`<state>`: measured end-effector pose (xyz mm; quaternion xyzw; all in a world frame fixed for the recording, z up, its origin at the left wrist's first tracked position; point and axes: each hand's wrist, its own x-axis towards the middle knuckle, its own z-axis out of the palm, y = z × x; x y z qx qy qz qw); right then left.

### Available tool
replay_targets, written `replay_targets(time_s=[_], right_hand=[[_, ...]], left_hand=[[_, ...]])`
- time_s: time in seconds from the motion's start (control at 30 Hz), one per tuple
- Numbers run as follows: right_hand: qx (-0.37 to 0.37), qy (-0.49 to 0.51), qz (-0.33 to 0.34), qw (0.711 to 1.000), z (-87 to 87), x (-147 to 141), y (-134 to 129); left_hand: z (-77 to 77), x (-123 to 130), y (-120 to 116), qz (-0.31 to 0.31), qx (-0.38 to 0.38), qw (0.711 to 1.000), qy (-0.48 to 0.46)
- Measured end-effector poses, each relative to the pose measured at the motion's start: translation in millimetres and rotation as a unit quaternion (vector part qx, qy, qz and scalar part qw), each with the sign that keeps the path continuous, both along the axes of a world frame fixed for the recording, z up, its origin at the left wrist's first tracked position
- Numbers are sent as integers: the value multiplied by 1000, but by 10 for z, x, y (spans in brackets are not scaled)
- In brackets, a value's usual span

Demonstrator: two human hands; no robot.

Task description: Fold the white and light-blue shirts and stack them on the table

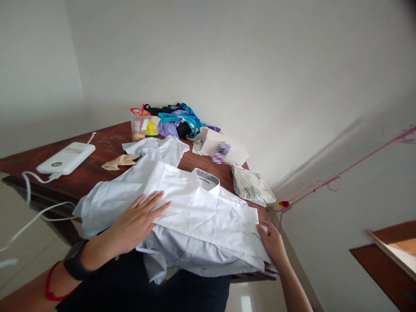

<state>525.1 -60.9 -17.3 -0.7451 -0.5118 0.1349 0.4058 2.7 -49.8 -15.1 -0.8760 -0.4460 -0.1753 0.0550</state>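
Observation:
A white collared shirt [208, 216] lies across the table's near side, its grey-lined collar toward the far side. One sleeve spreads out to the left, and the lower part hangs over the front edge. Flat on the shirt's left part rests my left hand [141, 223], fingers stretched out. At the right edge, my right hand [272, 242] pinches the white cloth between thumb and fingers. A black watch and a red cord circle my left wrist.
On the dark wooden table [107, 134] are a white power bank [66, 158] with a cable, beige crumpled paper [118, 162], a plastic cup [139, 125] with a straw, a clothes pile [182, 119], a white box [224, 147] and folded cloth [252, 184]. A pink rack [344, 173] stands right.

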Motion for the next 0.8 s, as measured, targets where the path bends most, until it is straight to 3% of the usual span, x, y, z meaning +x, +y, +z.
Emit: replay_targets(time_s=[0.17,0.27,0.5,0.63,0.8], right_hand=[[25,77,8,997,195,-85,-34],[42,146,13,988,263,-164,-3],[47,72,19,996,44,-236,116],[73,104,-3,992,-70,-230,68],[132,142,-23,981,-64,-222,32]], left_hand=[[96,-66,16,38,-4,998,-43],[72,-220,34,44,-10,999,-29],[-111,-468,24,78,21,996,-30],[-145,-478,12,59,31,997,-40],[-126,-467,-12,51,9,998,-44]])
